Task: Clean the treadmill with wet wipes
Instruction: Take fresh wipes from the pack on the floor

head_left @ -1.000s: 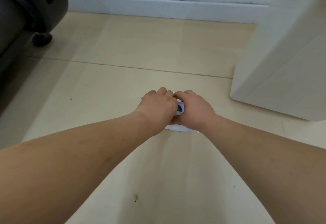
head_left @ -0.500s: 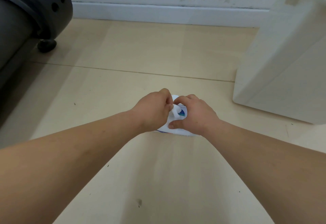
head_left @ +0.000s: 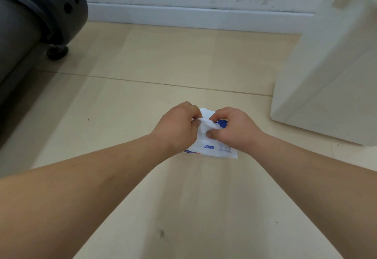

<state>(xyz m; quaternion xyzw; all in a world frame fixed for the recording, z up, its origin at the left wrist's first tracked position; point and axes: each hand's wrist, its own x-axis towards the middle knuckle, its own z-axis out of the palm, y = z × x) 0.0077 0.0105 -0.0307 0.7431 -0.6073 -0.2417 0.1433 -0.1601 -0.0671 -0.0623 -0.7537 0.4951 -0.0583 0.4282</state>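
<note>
Now pack (head_left: 210, 148) lettering upright; left hand (head_left: 175, 128) pinches wipe (head_left: 205, 125), right hand (head_left: 234, 130) pack.

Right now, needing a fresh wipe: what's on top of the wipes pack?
A white wipe, pinched by the left hand and right hand, sits on the pack. Its opening is hidden under them.
</note>
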